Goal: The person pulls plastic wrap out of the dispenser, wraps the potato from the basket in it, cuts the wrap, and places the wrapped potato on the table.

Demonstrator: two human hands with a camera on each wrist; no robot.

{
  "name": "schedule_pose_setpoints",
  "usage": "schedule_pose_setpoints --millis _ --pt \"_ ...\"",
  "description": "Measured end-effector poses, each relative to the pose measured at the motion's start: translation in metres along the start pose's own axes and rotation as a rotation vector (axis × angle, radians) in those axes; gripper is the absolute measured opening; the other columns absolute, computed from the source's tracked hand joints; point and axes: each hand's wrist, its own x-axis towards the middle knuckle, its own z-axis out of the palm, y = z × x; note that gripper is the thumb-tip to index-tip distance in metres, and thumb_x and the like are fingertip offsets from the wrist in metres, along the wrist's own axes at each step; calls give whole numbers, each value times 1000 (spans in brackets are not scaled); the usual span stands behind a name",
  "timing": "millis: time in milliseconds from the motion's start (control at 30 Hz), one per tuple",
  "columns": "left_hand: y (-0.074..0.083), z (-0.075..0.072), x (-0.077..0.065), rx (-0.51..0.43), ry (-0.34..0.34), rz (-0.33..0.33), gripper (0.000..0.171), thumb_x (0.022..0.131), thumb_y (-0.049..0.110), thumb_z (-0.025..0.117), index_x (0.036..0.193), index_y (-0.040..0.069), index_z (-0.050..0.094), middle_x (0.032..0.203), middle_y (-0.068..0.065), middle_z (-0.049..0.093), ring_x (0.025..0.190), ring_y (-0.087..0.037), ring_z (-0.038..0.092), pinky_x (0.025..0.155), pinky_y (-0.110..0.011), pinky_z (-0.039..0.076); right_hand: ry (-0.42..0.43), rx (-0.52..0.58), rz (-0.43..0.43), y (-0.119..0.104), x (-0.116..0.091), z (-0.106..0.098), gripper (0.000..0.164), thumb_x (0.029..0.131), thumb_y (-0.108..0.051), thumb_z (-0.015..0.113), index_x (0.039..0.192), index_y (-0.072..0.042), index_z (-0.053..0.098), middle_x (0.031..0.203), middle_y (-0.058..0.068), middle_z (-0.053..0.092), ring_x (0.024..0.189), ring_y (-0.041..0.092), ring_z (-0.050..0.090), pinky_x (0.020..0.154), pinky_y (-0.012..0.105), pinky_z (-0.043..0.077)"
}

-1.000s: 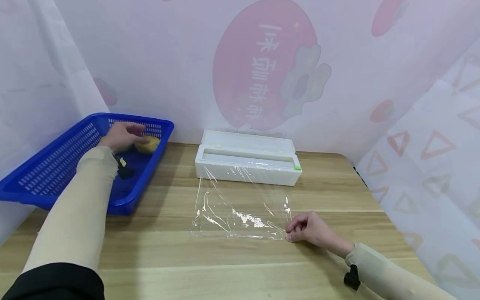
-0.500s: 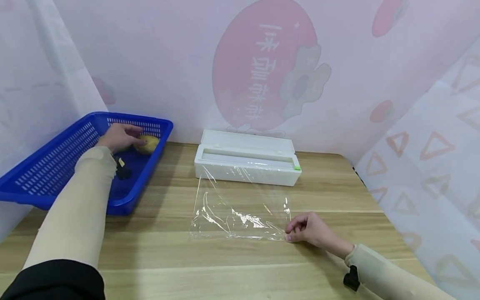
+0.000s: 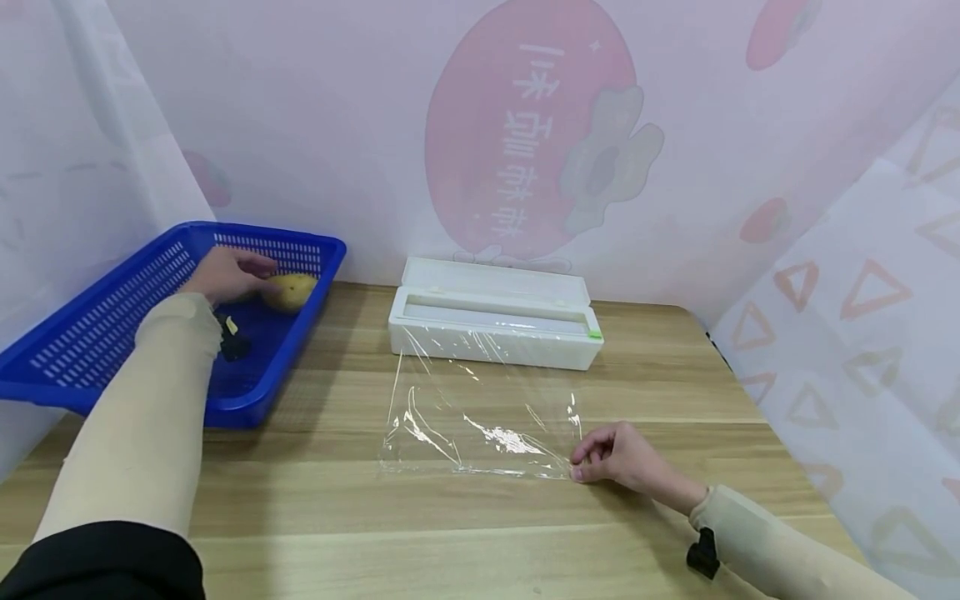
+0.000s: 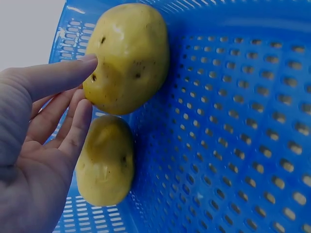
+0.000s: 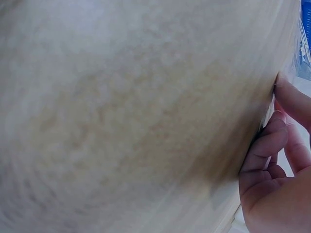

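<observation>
My left hand reaches into the blue plastic basket with relaxed fingers. In the left wrist view, its thumb and fingertips are right at the edge of a big yellow potato, not curled round it. A second potato lies beside it, mostly hidden behind my hand in the head view. My right hand pinches the near right corner of a clear sheet of cling film low over the table. The film runs back to a long white cling film box with its lid raised.
The wooden table ends at a printed wall sheet at the back. A green slider sits at the box's right end. Small black devices are on both wrists, one hanging below the right sleeve.
My left hand and forearm have shifted slightly left, showing more of the larger potato. The right hand, film and box stay in place.
</observation>
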Motion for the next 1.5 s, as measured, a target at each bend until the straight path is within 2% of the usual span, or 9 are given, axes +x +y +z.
schedule_pose_setpoints --millis 167,400,600,700,800,867,967,1200,1500 --pt "-3 0 -1 -16 -29 -1 65 83 37 80 130 -4 60 122 -24 63 111 -41 58 96 -57 42 -6 2 3 1 0 0 17 73 -13 87 83 -7 74 67 4 60 58 11 50 51 20 39" --pt "-3 0 -1 -39 -64 -12 63 84 35 79 131 -2 60 130 -25 57 122 -44 49 99 -61 37 -11 -3 -7 2 -1 1 17 74 -14 87 83 -7 74 68 4 60 58 10 49 51 20 39" --pt "-10 2 4 -43 -76 -38 72 81 43 81 133 -2 58 133 -27 54 123 -44 48 101 -62 34 -11 -3 -6 0 0 1 18 73 -13 87 83 -7 74 67 4 60 59 10 49 51 20 39" --pt "-12 2 4 -17 -99 -57 78 80 45 80 135 -3 55 135 -30 51 124 -46 46 102 -63 32 -12 -9 -3 -1 0 2 18 72 -14 88 83 -7 75 67 4 60 59 10 49 51 20 39" --pt "-13 1 4 57 -120 -56 82 79 51 80 136 -3 54 135 -32 50 122 -48 46 100 -64 33 -14 -11 -1 -2 0 3 18 72 -14 88 83 -8 75 66 3 60 58 10 49 51 20 39" --pt "-12 1 4 120 -131 -52 85 78 54 79 136 -2 54 134 -32 50 121 -49 46 99 -66 33 -13 -7 -8 -3 0 4 18 72 -14 88 83 -8 75 66 3 60 58 9 49 50 20 39" --pt "-7 2 5 161 -152 -50 86 77 54 79 136 -3 53 133 -33 50 120 -48 47 97 -66 34 -8 -6 -16 -3 0 4 17 73 -13 88 82 -8 75 65 2 59 57 9 49 50 20 38" --pt "-2 2 3 152 -192 -75 89 76 50 82 138 -5 48 133 -34 49 119 -49 47 97 -66 35 -11 -9 -10 -4 1 5 17 73 -14 88 82 -9 75 65 2 59 58 9 48 51 20 38" --pt "-7 3 2 155 -172 -77 87 76 50 82 138 -2 50 134 -32 49 120 -48 46 98 -66 34 -13 -23 -11 -3 4 5 16 73 -15 88 81 -10 75 65 1 58 58 8 48 51 19 38"
